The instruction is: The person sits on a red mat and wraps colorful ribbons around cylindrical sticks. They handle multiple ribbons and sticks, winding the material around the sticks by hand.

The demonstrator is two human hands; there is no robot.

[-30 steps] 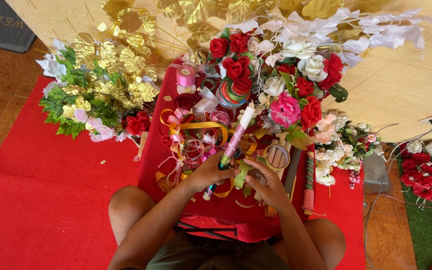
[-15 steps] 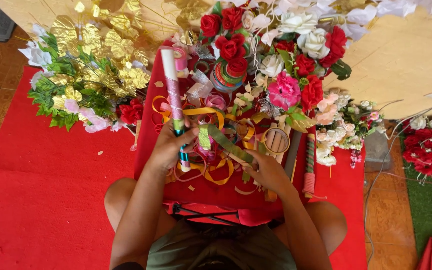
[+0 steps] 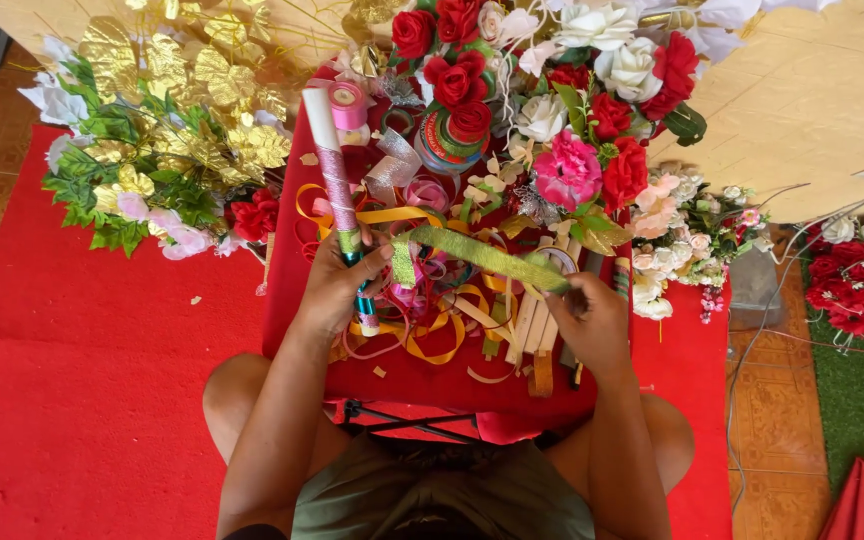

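A glittery green ribbon crosses a red cloth strewn with orange ribbon loops, beside a pink-sparkled tube (its lower end seemingly green), gold leaves and red roses.

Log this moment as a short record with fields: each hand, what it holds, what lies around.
left hand: grips an upright stick wrapped in pink and green
right hand: fingers pinch the end of a green glitter ribbon
ribbon: stretched from the stick to the right hand
surface: red-covered small table with orange ribbon loops
around: gold leaves, red roses, white flowers
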